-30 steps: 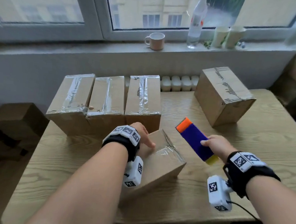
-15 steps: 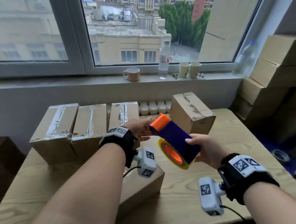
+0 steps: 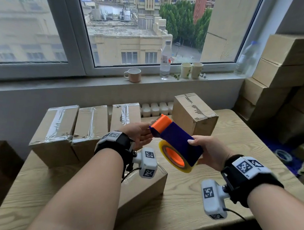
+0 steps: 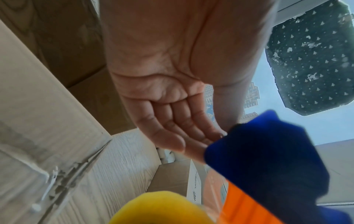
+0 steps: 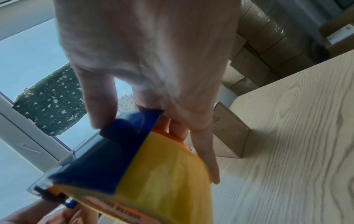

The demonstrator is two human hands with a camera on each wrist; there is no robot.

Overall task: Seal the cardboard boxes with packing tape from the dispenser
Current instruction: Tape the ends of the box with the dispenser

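My right hand (image 3: 207,150) grips the blue tape dispenser (image 3: 179,143) from above and holds it in the air over the table. Its orange front end points up and left, and the yellow tape roll (image 3: 171,159) hangs underneath. The right wrist view shows the fingers (image 5: 203,151) wrapped down the roll's side. My left hand (image 3: 139,136) lies palm-up with straight fingers (image 4: 184,124) touching the dispenser's front end (image 4: 258,151); the fingertips are hidden behind it. A cardboard box (image 3: 146,186) with clear tape on top sits below my left wrist.
Three taped boxes (image 3: 91,123) stand in a row at the table's back left, and another box (image 3: 194,115) at the back right. The sill holds a mug (image 3: 133,75), a bottle (image 3: 165,60) and paper cups (image 3: 190,70). Stacked boxes (image 3: 281,71) fill the right side.
My left hand left the near box and rose to the dispenser's front end. My right hand lifted the dispenser off the table level. The head view tilted up.
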